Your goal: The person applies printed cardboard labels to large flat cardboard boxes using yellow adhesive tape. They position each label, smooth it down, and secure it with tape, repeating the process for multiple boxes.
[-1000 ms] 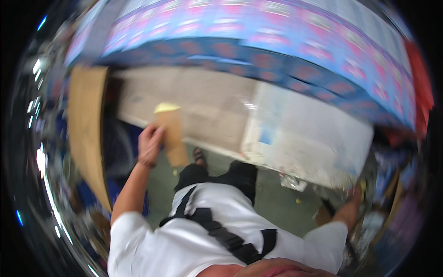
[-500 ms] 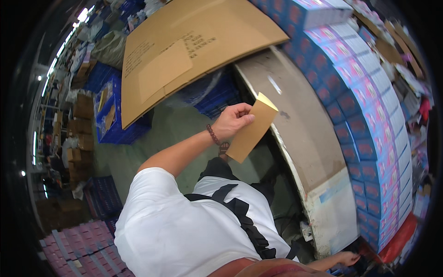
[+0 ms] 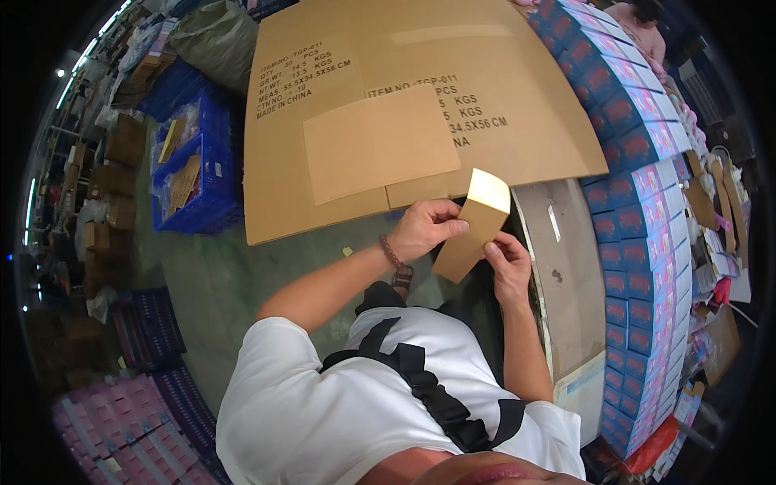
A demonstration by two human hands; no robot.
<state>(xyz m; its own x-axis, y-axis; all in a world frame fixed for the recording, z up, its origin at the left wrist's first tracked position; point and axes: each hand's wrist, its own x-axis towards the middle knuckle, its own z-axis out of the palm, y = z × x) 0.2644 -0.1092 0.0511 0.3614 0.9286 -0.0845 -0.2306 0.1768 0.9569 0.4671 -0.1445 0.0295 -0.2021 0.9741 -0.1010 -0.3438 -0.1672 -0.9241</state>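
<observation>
Between my hands is a folded brown cardboard piece (image 3: 469,241) with a pale yellow flap or inner face showing at its upper end. My left hand (image 3: 424,234), with a beaded bracelet at the wrist, pinches its left edge. At its right edge, the thumb and fingers of my right hand (image 3: 509,263) close on it. Just beyond lies a large flat carton sheet (image 3: 323,89) with black print, and a smaller plain cardboard sheet (image 3: 380,145) rests on top of it.
To the right runs a worn tabletop (image 3: 570,267), with stacked blue and pink boxes (image 3: 634,283) along it. Blue crates (image 3: 198,194) stand on the floor at the left. Pink packages (image 3: 121,420) are stacked at the lower left. Another person (image 3: 643,32) is at the far right.
My right hand has come up from the lower right and taken hold of the folded cardboard's right edge. The view has shifted, showing more of the large carton sheet.
</observation>
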